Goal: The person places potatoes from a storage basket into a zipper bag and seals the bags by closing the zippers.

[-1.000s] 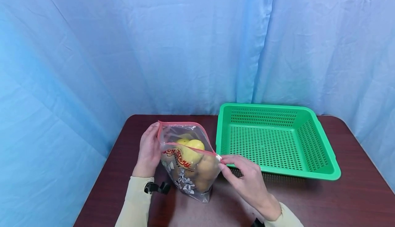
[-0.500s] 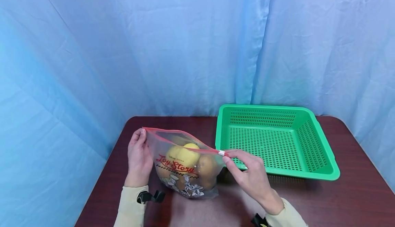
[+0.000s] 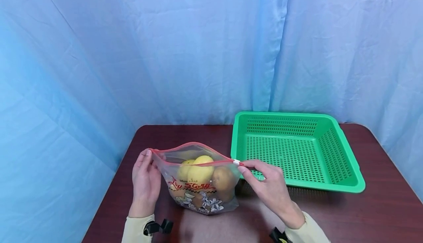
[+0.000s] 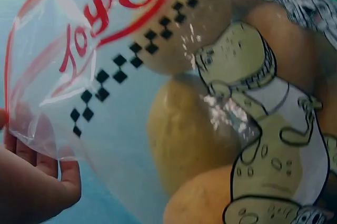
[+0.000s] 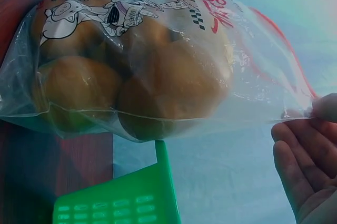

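A clear slider bag [image 3: 206, 189] with a red zip edge and "Toy Story" print stands on the table, its mouth gaping. Inside are yellow fruits [image 3: 200, 171] and round brown fruits [image 3: 223, 180], which look like pears or potatoes; I cannot tell which. My left hand [image 3: 145, 182] pinches the mouth's left corner between thumb and fingers. At the right corner, beside the white slider [image 3: 236, 162], my right hand [image 3: 269, 186] pinches the red edge. In the right wrist view several brown fruits [image 5: 79, 90] press against the plastic, with the thumb and fingers [image 5: 305, 155] at the bag's corner.
A green perforated basket [image 3: 358, 177] stands right of the bag, close behind my right hand. The dark red-brown table [image 3: 383, 199] ends at a rounded back edge. Blue curtains [image 3: 198, 52] hang behind and to the left.
My left hand has moved left and down with its corner, drawing the bag's mouth wider across. The bag front now faces me more squarely. My right hand stays nearly in place.
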{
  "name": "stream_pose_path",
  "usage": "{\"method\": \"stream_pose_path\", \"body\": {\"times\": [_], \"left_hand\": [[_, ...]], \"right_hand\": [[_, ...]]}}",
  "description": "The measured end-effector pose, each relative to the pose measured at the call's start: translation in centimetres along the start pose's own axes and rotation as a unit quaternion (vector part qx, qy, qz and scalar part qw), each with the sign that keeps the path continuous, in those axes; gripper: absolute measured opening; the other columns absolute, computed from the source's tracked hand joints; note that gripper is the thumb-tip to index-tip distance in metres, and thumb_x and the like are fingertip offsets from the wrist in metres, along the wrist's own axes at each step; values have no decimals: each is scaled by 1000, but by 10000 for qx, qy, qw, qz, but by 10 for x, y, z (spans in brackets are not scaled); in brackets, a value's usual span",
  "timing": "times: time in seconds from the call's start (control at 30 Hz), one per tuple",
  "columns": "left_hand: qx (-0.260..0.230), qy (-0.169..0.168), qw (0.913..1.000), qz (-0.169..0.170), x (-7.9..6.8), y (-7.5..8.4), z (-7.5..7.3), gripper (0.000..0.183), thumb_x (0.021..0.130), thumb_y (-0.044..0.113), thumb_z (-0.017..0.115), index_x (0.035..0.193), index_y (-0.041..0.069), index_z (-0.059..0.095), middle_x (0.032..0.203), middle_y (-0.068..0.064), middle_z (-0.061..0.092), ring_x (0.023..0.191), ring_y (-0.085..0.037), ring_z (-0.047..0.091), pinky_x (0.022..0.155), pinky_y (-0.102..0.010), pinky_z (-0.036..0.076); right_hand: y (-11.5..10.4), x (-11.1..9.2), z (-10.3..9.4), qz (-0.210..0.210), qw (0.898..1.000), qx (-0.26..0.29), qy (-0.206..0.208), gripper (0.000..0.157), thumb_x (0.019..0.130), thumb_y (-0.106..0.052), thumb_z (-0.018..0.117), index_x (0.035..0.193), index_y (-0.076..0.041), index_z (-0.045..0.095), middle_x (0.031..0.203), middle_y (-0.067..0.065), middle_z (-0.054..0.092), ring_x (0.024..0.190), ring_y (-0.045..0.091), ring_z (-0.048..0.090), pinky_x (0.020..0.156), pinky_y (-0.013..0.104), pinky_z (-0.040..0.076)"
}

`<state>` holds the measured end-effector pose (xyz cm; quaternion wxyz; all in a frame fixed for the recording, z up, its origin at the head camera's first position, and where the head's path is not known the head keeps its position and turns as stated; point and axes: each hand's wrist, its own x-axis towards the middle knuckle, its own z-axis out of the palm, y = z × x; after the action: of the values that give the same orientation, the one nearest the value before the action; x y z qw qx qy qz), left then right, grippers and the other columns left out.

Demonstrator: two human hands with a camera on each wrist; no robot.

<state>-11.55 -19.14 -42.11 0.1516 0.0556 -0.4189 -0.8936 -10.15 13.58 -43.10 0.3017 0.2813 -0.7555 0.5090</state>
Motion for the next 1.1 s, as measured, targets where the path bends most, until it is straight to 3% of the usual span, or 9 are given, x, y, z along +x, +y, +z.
{"method": "stream_pose_path", "body": {"times": [0.13, 0.27, 0.37, 0.53, 0.67, 0.87, 0.93, 1.0, 1.1], "left_hand": [[355, -278, 9983, 369, 1, -2, -1, 18, 109, 12, 53, 120, 6, 65, 105, -5, 70, 98, -19, 67, 92, -29, 53], [894, -468, 9898, 1010, 2, -2, 2, 29, 109, 9, 51, 135, -3, 57, 121, -9, 69, 116, -24, 64, 100, -31, 49], [1477, -499, 9756, 1548, 3, -1, 7, 35, 107, 7, 54, 139, -8, 52, 132, -12, 64, 129, -29, 56, 107, -31, 45], [2491, -532, 9381, 2345, 1, 5, 22, 36, 104, 2, 58, 139, -7, 54, 141, -12, 58, 136, -24, 50, 112, -26, 40], [3413, -868, 8820, 3133, -4, 14, 39, 42, 100, 0, 60, 142, -1, 56, 145, -11, 57, 139, -24, 48, 115, -30, 36], [4513, -1385, 7600, 4467, -9, 22, 69, 41, 99, 22, 67, 134, 1, 64, 140, -14, 63, 138, -35, 50, 121, -50, 29], [4701, -1610, 7267, 4743, -12, 23, 78, 43, 101, 31, 64, 131, 0, 65, 139, -17, 63, 137, -39, 51, 121, -58, 25], [4857, -1921, 7000, 4870, -15, 22, 87, 47, 104, 39, 61, 129, 0, 66, 140, -17, 62, 137, -39, 50, 120, -64, 22], [5051, -2446, 6696, 4865, -20, 19, 99, 51, 105, 45, 57, 129, 1, 65, 142, -18, 59, 138, -39, 49, 119, -67, 21]], "right_hand": [[-1, 1, 1, 189, 9998, 59, -96, 24, 85, 6, 79, 101, -12, 77, 92, -2, 76, 82, 7, 71, 76, 15, 54], [-2, 3, 1, 73, 9999, -22, -71, 24, 85, 7, 79, 101, -12, 76, 93, -1, 77, 81, 10, 72, 74, 16, 55], [-1, 4, 1, 20, 10000, -17, -83, 24, 85, 7, 79, 100, -12, 76, 92, -1, 77, 79, 9, 72, 72, 17, 55], [0, 3, 0, 135, 9997, 78, -213, 18, 89, 3, 78, 99, -12, 76, 92, 3, 77, 82, 6, 71, 73, 16, 54], [0, 3, -1, 162, 9995, 62, -263, 13, 92, -1, 76, 99, -11, 75, 92, 3, 77, 82, 6, 71, 73, 16, 54], [-1, 3, -2, 178, 9995, -62, -239, 18, 89, 4, 76, 99, -11, 75, 91, -1, 76, 80, 6, 70, 70, 17, 54], [-2, 3, -3, 194, 9994, -96, -252, 19, 89, 4, 75, 100, -12, 76, 91, -1, 76, 80, 6, 70, 70, 17, 53], [-2, 3, -3, 180, 9995, -109, -249, 19, 89, 4, 75, 100, -11, 76, 91, 1, 77, 81, 6, 70, 70, 17, 53], [-2, 2, -4, 184, 9995, -150, -226, 18, 90, 3, 74, 100, -11, 76, 90, 1, 77, 81, 7, 71, 71, 17, 53]]}}
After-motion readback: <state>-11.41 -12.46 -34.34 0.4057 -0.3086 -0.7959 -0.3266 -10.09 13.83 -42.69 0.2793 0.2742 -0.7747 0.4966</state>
